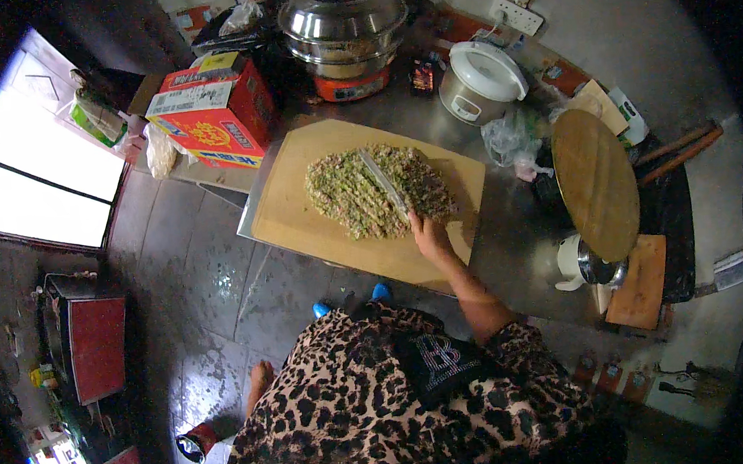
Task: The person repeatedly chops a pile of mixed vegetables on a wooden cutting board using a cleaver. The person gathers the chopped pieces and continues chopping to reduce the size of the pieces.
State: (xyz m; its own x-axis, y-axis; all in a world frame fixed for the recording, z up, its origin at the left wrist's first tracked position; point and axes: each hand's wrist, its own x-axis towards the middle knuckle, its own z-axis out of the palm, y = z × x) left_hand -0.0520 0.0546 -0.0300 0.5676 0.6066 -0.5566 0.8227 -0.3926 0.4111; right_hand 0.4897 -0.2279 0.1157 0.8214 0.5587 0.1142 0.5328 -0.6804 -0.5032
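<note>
My right hand (432, 238) grips a kitchen knife (382, 180), its pale blade pointing away from me. The blade rests on or just over a wide, flattened heap of finely chopped green and pinkish filling (350, 195). Beneath the heap lies a large wooden board (287, 205) on a metal countertop (506, 236). My left hand (262, 374) hangs low beside my body, away from the counter. Its fingers look curled, but whether they are fully closed is not clear.
Behind the board stand a red carton (218, 120), a lidded steel steamer (345, 36) and a rice cooker (480, 85). To the right are plastic bags (511, 137), an upright round wooden lid (595, 183), a white kettle (571, 261) and a small board (639, 286). A bin (196, 443) stands on the floor.
</note>
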